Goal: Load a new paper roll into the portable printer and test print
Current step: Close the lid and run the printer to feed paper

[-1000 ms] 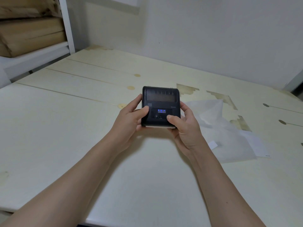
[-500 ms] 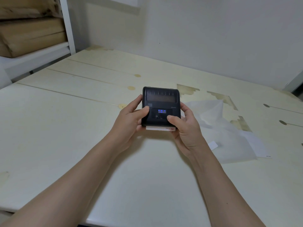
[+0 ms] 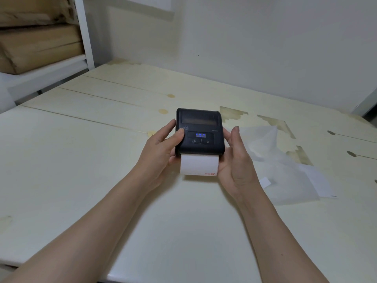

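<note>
A small black portable printer [image 3: 199,127] with blue lights lit on its front panel is held a little above the white table [image 3: 81,170]. My left hand [image 3: 161,148] grips its left side, thumb on the top face. My right hand [image 3: 234,160] cups its right side and underside, thumb lifted off the panel. A strip of white paper [image 3: 199,164] with red marks at its lower edge hangs out of the printer's near slot.
A crumpled translucent wrapper [image 3: 285,170] and a small white slip [image 3: 264,182] lie on the table right of my right hand. A white shelf frame [image 3: 84,31] with brown cardboard boxes [image 3: 38,43] stands at the far left. A wall closes the back.
Paper has fed out of the printer's near slot, from a thin edge to a long strip. My right thumb has lifted off the button panel.
</note>
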Motion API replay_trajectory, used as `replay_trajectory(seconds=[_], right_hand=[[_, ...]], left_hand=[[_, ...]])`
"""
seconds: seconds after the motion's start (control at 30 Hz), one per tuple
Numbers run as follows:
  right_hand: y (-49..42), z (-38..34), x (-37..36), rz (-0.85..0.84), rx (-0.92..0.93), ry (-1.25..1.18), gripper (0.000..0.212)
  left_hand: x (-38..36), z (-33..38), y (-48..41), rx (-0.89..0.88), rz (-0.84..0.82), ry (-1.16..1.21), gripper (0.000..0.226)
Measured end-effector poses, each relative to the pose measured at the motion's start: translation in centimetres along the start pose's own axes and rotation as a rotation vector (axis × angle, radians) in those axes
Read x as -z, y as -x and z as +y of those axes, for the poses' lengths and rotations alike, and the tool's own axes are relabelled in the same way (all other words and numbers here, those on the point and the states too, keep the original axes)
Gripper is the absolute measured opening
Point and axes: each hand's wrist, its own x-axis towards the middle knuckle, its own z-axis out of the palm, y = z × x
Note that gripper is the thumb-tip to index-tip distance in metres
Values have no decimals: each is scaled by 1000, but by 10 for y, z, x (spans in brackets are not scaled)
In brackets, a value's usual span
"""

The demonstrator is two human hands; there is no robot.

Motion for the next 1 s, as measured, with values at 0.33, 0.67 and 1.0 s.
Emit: replay_trajectory(seconds=[0.33, 0.67, 1.0], right_hand=[[-4, -1, 3, -110, 25, 66, 63], [-5, -3, 7, -213, -12, 111, 70], [0, -6, -2, -191, -15, -4, 68]], left_hand=[[-2, 5, 3, -60, 12, 33, 36], [-1, 6, 2, -81, 69, 71, 45], [-1, 6, 1, -80, 96, 104, 47]])
